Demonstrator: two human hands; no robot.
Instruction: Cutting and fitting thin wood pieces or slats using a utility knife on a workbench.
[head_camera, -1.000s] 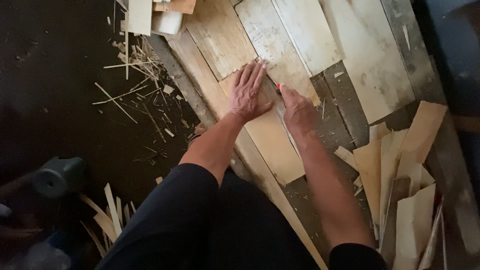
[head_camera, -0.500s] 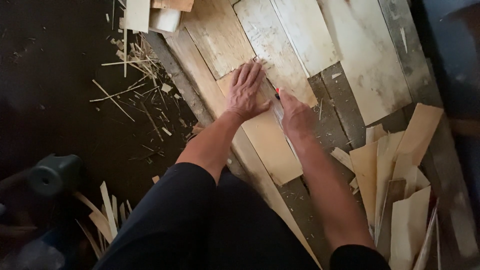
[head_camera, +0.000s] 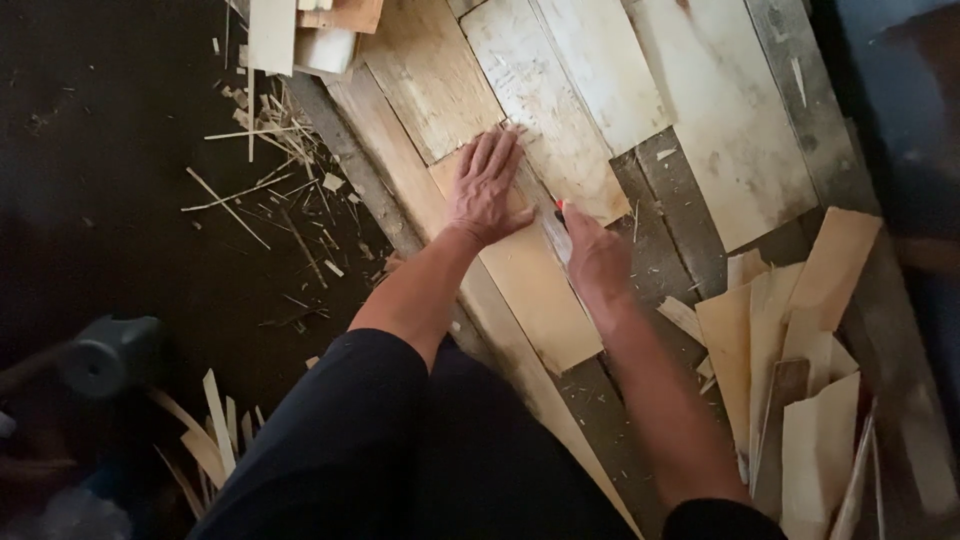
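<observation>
The left hand lay flat on a light veneer sheet, fingers spread and pressing it down onto the plank floor. The right hand was closed around a small cutter with a red tip, its blade set against the sheet's right edge, just beside the left thumb. The sheet ran lengthwise toward the person's knees, its near end lying loose over a darker board. To the right, a heap of cut veneer pieces crowded close to the right forearm, leaving little room on that side. To the left, past the floor's edge, splinters and thin offcuts were scattered over dark ground, well apart from both hands.
</observation>
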